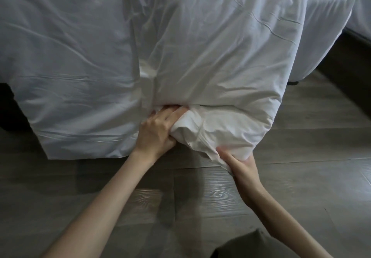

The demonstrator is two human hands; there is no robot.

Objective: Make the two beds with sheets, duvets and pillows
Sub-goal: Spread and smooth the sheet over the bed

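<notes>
My left grip (pixel 158 131) is closed around a bunched fold of the white duvet (pixel 230 57); my right grip (pixel 241 167) pinches its lower corner. The duvet overhangs the near edge of the bed (pixel 70 57), long axis running away from me. Open wood floor (pixel 311 137) separates it from the second bed (pixel 363 7).

No writing, label, brand mark, number or sign can be read. The white duvet (pixel 220 57) is plain creased cloth (nothing on it resolves into lettering), and the wooden floor (pixel 301 137) below the duvet shows only grain.
</notes>
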